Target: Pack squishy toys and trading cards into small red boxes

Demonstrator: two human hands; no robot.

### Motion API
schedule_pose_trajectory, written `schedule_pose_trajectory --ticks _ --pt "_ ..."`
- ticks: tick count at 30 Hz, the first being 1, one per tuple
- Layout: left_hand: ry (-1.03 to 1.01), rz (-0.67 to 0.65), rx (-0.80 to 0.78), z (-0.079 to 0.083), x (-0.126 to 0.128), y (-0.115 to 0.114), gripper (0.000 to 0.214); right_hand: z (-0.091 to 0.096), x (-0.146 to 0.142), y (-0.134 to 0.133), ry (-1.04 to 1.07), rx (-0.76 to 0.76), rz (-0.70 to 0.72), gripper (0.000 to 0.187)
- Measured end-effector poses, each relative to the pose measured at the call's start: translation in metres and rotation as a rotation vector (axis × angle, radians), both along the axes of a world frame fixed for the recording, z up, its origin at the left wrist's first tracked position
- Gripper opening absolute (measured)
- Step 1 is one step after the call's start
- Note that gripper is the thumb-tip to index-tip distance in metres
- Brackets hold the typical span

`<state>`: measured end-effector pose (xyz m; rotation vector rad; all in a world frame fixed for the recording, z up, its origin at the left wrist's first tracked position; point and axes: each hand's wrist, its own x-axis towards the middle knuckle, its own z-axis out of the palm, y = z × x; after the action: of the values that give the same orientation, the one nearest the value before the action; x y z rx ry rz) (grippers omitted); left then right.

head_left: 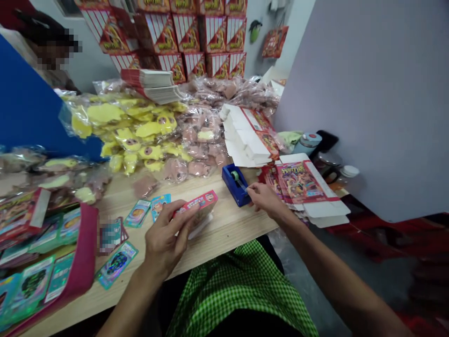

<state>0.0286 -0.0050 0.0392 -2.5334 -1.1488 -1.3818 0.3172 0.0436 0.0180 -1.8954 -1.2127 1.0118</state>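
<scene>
My left hand (168, 236) is closed around a small red printed box (201, 201), held tilted just above the wooden table (224, 234). To its right stands a blue tape dispenser (234, 186) with a roll of clear tape (235, 175) in it. At the dispenser's near end, my right hand (263, 199) pinches the end of the tape strip. Beside my left hand lie trading cards: a blue one (160, 206), a teal one (138, 213) and a shiny one (117, 263). The fingers of my left hand cover part of the box.
A pink tray (87, 248) of card packs sits at left. Bagged yellow plush pieces (140, 126) and bagged pink pieces (206, 154) are heaped behind. Flattened cartons (245, 135) and printed box blanks (305, 182) lie right. Stacked red boxes (185, 37) and a person (52, 51) are beyond.
</scene>
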Motion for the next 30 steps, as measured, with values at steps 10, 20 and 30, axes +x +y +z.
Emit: schedule_pose_trajectory --ticks 10,20,30 --pt "-0.085 0.048 0.038 -0.012 -0.006 0.0 0.018 -0.02 0.0 -0.022 0.097 0.148 -0.012 0.021" --pt "0.0 0.034 0.084 -0.005 -0.004 -0.007 0.017 0.014 -0.028 -0.07 0.02 0.473 0.179 0.015" --pt "-0.042 0.126 0.09 -0.009 -0.003 -0.008 0.023 0.04 -0.119 -0.059 0.705 0.319 0.496 0.085"
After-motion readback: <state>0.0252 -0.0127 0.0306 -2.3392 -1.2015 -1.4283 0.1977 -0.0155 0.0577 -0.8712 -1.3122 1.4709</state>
